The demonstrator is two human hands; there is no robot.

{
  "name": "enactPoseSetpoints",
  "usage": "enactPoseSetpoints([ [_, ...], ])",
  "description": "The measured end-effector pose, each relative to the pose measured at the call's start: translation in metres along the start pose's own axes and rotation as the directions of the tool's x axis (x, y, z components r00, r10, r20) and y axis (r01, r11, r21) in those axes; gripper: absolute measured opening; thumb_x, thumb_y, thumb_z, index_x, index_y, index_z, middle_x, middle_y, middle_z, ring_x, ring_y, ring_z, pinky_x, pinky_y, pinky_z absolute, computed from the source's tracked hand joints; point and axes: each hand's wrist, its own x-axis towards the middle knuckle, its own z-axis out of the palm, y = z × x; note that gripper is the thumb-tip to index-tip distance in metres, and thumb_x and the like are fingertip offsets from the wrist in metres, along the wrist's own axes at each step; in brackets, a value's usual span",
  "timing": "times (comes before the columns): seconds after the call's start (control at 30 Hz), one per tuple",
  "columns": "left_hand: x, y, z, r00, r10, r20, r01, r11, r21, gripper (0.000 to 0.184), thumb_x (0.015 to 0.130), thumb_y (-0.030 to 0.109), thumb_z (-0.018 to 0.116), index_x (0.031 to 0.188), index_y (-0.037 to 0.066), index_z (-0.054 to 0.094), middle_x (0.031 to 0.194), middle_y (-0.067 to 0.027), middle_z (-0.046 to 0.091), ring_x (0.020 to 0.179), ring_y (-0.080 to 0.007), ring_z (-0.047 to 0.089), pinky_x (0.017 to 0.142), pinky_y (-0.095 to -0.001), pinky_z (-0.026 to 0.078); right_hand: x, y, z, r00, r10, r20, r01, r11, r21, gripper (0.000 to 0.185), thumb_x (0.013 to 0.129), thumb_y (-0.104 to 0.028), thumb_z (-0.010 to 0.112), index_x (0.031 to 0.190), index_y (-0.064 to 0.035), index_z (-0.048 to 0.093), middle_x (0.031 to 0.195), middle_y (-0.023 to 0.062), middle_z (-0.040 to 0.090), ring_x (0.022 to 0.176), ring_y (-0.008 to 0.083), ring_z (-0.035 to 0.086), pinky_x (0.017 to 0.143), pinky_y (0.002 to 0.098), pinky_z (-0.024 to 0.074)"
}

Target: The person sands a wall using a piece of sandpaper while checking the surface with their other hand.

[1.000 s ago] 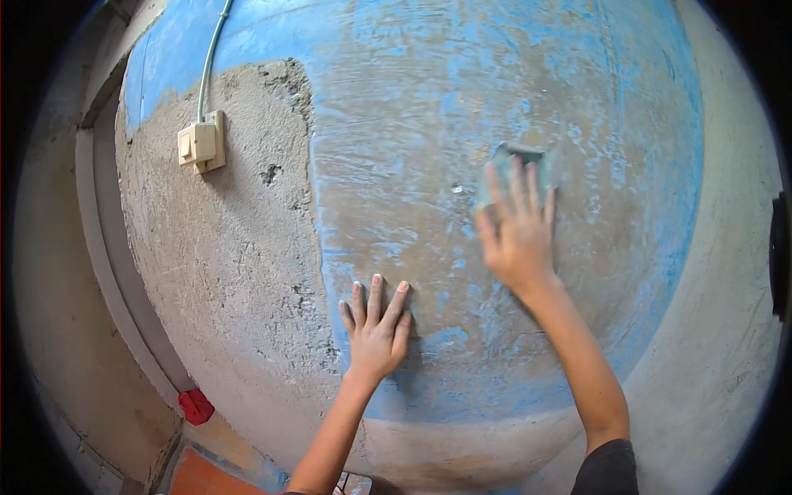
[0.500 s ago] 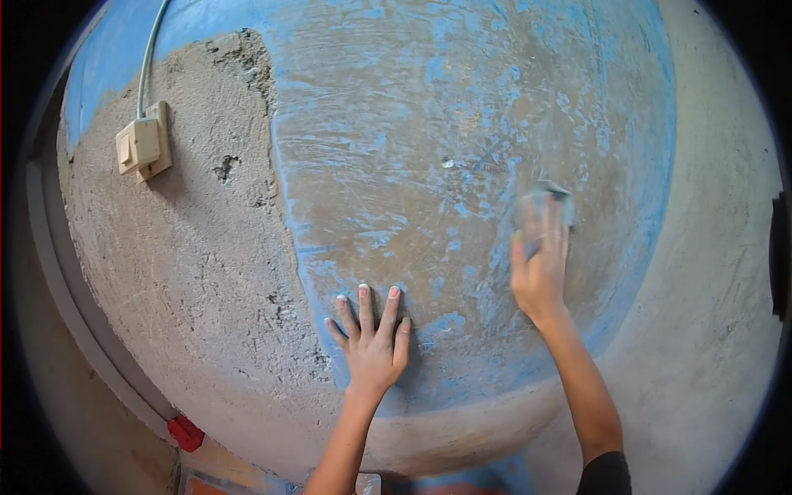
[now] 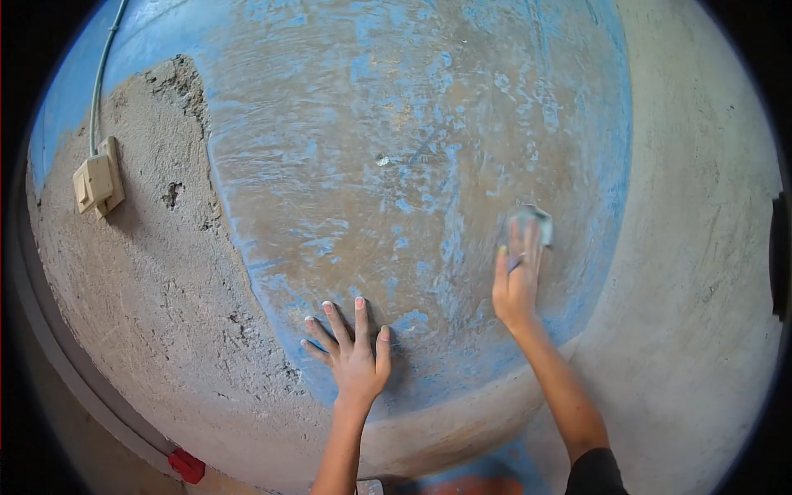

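Note:
My left hand [image 3: 355, 363] lies flat with fingers spread against a wall of worn blue paint [image 3: 313, 190], near the lower edge of the painted area. It holds nothing. Farther right, my right hand [image 3: 518, 285] presses a small grey-green piece of sandpaper [image 3: 541, 228] against the scuffed surface. Its fingertips are blurred by motion and lie over the sandpaper, hiding part of it. Grey-brown patches show through the blue around both hands.
Rough bare plaster [image 3: 165, 272] borders the paint on the left. A cream switch box [image 3: 95, 181] with a cable [image 3: 101, 74] is fixed there. A red object [image 3: 187, 465] lies low at left. A plain grey wall [image 3: 693, 247] stands at right.
The view has turned right, so the wall and switch box sit farther left. My right hand has moved right and slightly down over the wall with the sandpaper. My left hand has shifted slightly right.

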Motion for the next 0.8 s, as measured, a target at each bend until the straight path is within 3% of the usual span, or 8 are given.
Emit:
enactPoseSetpoints([
  [0.07,0.0,0.006,0.004,0.999,-0.019,-0.029,0.019,1.0,-0.005,0.07,0.102,0.046,0.048,0.161,0.016,0.026,0.167,-0.0259,-0.005,0.149,-0.0528,-0.016,0.108,-0.0735,-0.014,-0.004,-0.011,0.003,0.998,0.001,-0.068,-0.001,1.0,0.009,0.043,0.091,-0.014,0.056,0.133,-0.003,0.061,0.148,0.0256,0.048,0.14,0.0417,0.041,0.113,0.0543,0.0318],
  [0.2,0.002,0.014,0.008,1.0,-0.011,-0.014,0.011,0.999,0.034,0.076,0.101,0.048,0.048,0.162,0.012,0.019,0.165,-0.0292,-0.01,0.148,-0.0545,-0.019,0.107,-0.0752,-0.013,-0.021,0.032,0.0,0.91,-0.353,0.216,0.379,0.92,-0.095,0.05,0.094,-0.018,0.056,0.141,-0.0021,0.053,0.152,0.0267,0.042,0.143,0.0442,0.035,0.116,0.0535,0.0287],
  [0.3,0.004,0.03,0.013,0.999,-0.043,-0.01,0.043,0.998,-0.044,0.08,0.102,0.048,0.047,0.162,0.008,0.013,0.163,-0.0325,-0.014,0.146,-0.0557,-0.021,0.105,-0.077,-0.014,-0.018,0.034,-0.002,0.997,0.04,-0.072,-0.046,0.996,-0.078,0.055,0.099,-0.021,0.052,0.15,-0.0034,0.043,0.156,0.0297,0.034,0.147,0.0469,0.028,0.12,0.054,0.0233],
  [0.4,0.008,0.054,0.019,0.998,-0.043,0.055,0.044,0.999,-0.029,0.083,0.102,0.048,0.047,0.162,0.006,0.009,0.161,-0.0353,-0.018,0.145,-0.0566,-0.023,0.103,-0.078,-0.014,-0.028,0.073,-0.017,0.76,-0.484,0.434,0.536,0.844,0.003,0.054,0.101,-0.025,0.05,0.15,-0.0031,0.043,0.155,0.029,0.037,0.146,0.0444,0.032,0.12,0.0542,0.0236],
  [0.5,0.008,0.076,0.033,0.998,-0.035,0.047,0.04,0.992,-0.116,0.081,0.101,0.052,0.046,0.162,0.007,0.015,0.159,-0.0388,-0.016,0.142,-0.0596,-0.026,0.098,-0.0806,-0.017,-0.03,0.091,-0.029,0.748,-0.504,0.432,0.548,0.836,0.028,0.054,0.096,-0.021,0.055,0.146,-0.0034,0.048,0.149,0.0243,0.047,0.143,0.0392,0.039,0.117,0.0533,0.0286],
  [0.63,0.017,0.12,0.047,0.997,0.0,0.071,0.006,0.997,-0.08,0.081,0.101,0.052,0.046,0.162,0.01,0.013,0.159,-0.0392,-0.017,0.142,-0.0606,-0.027,0.098,-0.0817,-0.016,-0.027,0.122,-0.049,0.915,-0.325,0.237,0.335,0.942,0.001,0.056,0.088,-0.018,0.06,0.143,-0.0046,0.054,0.145,0.0194,0.055,0.139,0.0337,0.047,0.115,0.0523,0.0337],
  [0.7,0.02,0.141,0.053,0.996,0.016,0.091,-0.015,1.0,-0.012,0.084,0.101,0.052,0.047,0.163,0.012,0.009,0.159,-0.0382,-0.019,0.142,-0.0607,-0.026,0.099,-0.0816,-0.014,-0.007,0.153,-0.062,0.985,0.127,-0.119,-0.122,0.991,0.049,0.06,0.085,-0.019,0.06,0.144,-0.0062,0.053,0.146,0.0188,0.053,0.139,0.0334,0.047,0.115,0.052,0.0338],
  [0.8,0.025,0.176,0.067,0.992,0.027,0.126,-0.022,0.999,-0.04,0.084,0.1,0.053,0.048,0.163,0.012,0.009,0.158,-0.0384,-0.02,0.141,-0.0612,-0.027,0.099,-0.0817,-0.014,-0.016,0.154,-0.066,0.997,-0.037,-0.069,0.027,0.99,-0.137,0.056,0.092,-0.021,0.056,0.146,-0.0065,0.051,0.15,0.0207,0.048,0.141,0.0376,0.043,0.116,0.0529,0.031],
])
